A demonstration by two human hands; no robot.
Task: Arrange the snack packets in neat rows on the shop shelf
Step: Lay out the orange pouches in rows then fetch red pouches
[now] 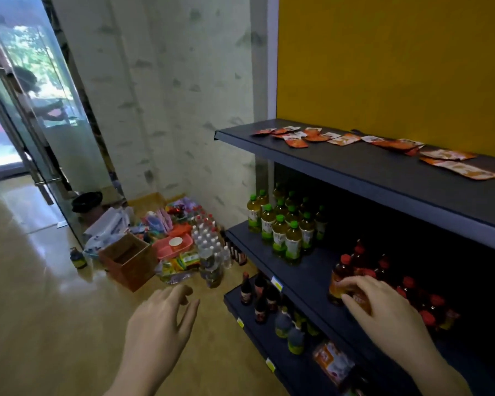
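Note:
Several orange and white snack packets lie flat in a loose, uneven line along the back of the dark top shelf, in front of a yellow panel. My left hand hovers over the floor, left of the shelving, with relaxed fingers and nothing in it. My right hand reaches onto the middle shelf, where its fingers rest on a red-capped amber bottle. Both hands are well below the packets.
Green-capped bottles stand on the middle shelf's left, red-capped ones on its right. Dark bottles fill the bottom shelf. On the floor by the wall are a cardboard box, water bottles and mixed goods. A glass door stands at left.

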